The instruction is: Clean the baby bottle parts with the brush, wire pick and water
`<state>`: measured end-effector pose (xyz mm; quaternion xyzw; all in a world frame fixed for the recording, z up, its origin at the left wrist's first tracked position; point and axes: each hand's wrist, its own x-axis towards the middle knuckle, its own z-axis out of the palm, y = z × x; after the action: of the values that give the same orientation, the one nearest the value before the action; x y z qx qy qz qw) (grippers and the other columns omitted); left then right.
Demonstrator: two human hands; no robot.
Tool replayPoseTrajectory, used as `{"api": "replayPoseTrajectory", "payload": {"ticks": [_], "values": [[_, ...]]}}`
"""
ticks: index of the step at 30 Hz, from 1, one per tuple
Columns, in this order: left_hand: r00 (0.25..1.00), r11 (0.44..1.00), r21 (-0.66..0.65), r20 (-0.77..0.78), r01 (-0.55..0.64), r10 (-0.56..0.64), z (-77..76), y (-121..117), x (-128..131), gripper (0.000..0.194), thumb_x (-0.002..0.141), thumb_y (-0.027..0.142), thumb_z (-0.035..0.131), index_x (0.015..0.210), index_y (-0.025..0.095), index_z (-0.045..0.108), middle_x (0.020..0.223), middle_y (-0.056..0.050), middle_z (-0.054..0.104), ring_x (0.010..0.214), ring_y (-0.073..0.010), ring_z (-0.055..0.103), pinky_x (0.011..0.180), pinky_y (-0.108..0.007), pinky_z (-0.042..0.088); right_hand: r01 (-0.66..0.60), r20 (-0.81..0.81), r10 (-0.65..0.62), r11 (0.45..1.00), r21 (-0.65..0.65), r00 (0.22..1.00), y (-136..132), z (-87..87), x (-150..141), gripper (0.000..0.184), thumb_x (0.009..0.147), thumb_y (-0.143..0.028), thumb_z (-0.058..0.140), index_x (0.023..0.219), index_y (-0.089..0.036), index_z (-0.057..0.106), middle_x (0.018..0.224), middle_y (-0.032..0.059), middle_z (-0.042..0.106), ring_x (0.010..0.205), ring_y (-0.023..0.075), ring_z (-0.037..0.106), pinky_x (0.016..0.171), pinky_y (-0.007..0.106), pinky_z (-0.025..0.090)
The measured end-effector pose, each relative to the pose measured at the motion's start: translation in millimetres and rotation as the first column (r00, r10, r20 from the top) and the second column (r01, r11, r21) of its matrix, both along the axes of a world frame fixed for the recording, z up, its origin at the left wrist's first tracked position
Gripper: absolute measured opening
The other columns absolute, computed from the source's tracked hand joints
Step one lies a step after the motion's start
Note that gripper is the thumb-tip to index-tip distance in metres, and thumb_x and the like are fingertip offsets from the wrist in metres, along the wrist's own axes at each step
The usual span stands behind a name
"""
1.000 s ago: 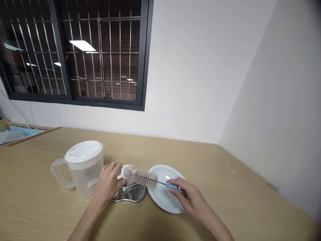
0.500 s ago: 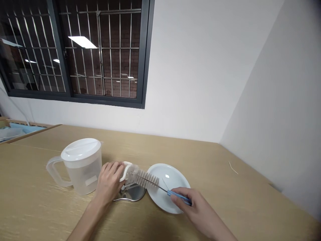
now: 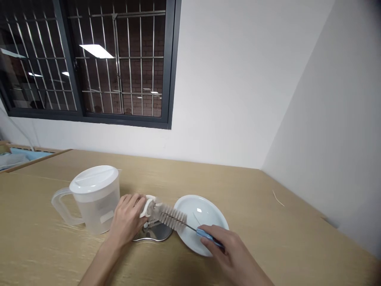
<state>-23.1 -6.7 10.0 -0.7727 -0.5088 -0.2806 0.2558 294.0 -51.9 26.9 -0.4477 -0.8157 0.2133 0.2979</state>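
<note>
My left hand (image 3: 127,216) is closed around a white, round-rimmed, cup-like piece (image 3: 147,208), mostly covered by my fingers, its rim turned to the right. In my right hand (image 3: 228,246) is the blue handle of a bottle brush (image 3: 172,218), gripped between thumb and fingers. The pale bristled head points left, its blurred tip at the white rim; how far it reaches inside cannot be made out. Below the brush lies a shiny metal plate (image 3: 162,233) with a wavy edge, partly under my left hand. A white plate (image 3: 198,248) sits beneath the brush's wire stem.
A clear plastic pitcher (image 3: 97,202) with a white lid stands left of my left hand, its handle facing left. A thin pale strip (image 3: 278,198) lies on the wooden table (image 3: 253,206) at the right. Behind are a wall and a barred window (image 3: 125,67).
The brush and my right hand have shifted slightly left, toward the white piece. My left hand keeps its grip. The whole view has drifted a little.
</note>
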Motion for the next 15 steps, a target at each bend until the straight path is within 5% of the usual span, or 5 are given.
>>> {"api": "replayPoseTrajectory", "payload": {"ticks": [3,7,11,15], "values": [[1.0,0.999,0.034,-0.026,-0.006,0.007,-2.0,0.5,5.2,0.034,0.072,0.016,0.071,0.104,0.019,0.059,0.101,-0.007,0.065,0.092,-0.0262,0.056,0.082,-0.039,0.04,0.084,0.021,-0.081,0.981,-0.175,0.996,-9.9,8.6,-0.9,0.043,0.095,-0.051,0.045,0.084,-0.019,0.071,0.079,0.0022,0.068,0.074,0.019,0.06,0.065,0.024,0.045],[0.998,1.0,0.002,-0.063,0.028,-0.027,-4.4,1.7,11.1,0.034,0.072,0.014,0.07,0.104,0.02,0.059,0.101,-0.006,0.065,0.093,-0.0252,0.056,0.085,-0.039,0.039,0.15,0.045,-0.144,0.977,-0.152,0.988,-6.9,6.2,7.4,0.04,0.093,-0.053,0.049,0.091,-0.021,0.073,0.084,0.0032,0.068,0.078,0.02,0.061,0.071,0.025,0.047],[0.997,0.998,-0.047,-0.074,0.029,-0.032,-2.8,0.8,9.3,0.033,0.072,0.015,0.068,0.104,0.021,0.058,0.101,-0.006,0.064,0.091,-0.0245,0.056,0.083,-0.038,0.039,-0.002,0.141,-0.012,0.995,0.103,0.99,8.6,-8.1,12.7,0.037,0.1,-0.039,0.039,0.098,-0.021,0.071,0.071,0.0023,0.061,0.063,0.0146,0.056,0.059,0.023,0.041],[0.998,0.999,-0.04,-0.067,-0.005,0.002,1.0,0.1,4.5,0.031,0.072,0.016,0.069,0.1,0.021,0.058,0.098,-0.006,0.064,0.087,-0.0249,0.055,0.08,-0.038,0.04,0.0,0.149,-0.075,0.891,0.453,0.986,13.6,-23.0,8.8,0.035,0.101,-0.027,0.035,0.121,-0.02,0.064,0.077,0.0059,0.063,0.063,0.0142,0.056,0.057,0.023,0.041]]}}
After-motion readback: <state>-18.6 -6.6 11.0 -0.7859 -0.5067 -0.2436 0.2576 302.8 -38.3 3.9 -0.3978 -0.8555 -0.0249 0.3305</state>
